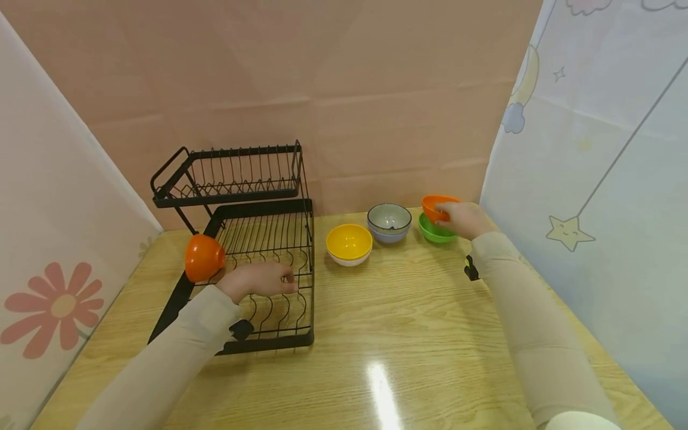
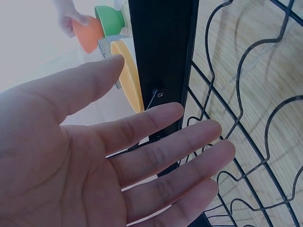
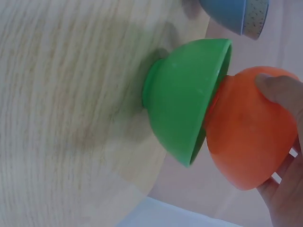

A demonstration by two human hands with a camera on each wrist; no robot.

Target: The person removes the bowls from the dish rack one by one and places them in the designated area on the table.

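My right hand (image 1: pixel 462 218) grips an orange bowl (image 3: pixel 253 127), thumb on its outer wall and fingers round the far side. The bowl's foot sits at the mouth of a green bowl (image 3: pixel 184 94), which stands on the table at the back right. Over the lower tier of the black dish rack (image 1: pixel 276 343) hovers my left hand (image 1: pixel 260 279), holding nothing. In the left wrist view its fingers (image 2: pixel 165 153) are loosely extended above the rack's wavy wires. A second orange bowl (image 1: pixel 204 258) leans on its side at the rack's left edge.
Right of the rack stands a yellow bowl (image 1: pixel 349 240) nested in a white one (image 1: pixel 349 261). Beside it a grey speckled bowl (image 1: pixel 389 216) sits in a blue-lavender bowl (image 1: pixel 388 237). The rack's upper tier (image 1: pixel 236 194) rises at the back left. Fabric walls (image 1: pixel 376 119) close off the table.
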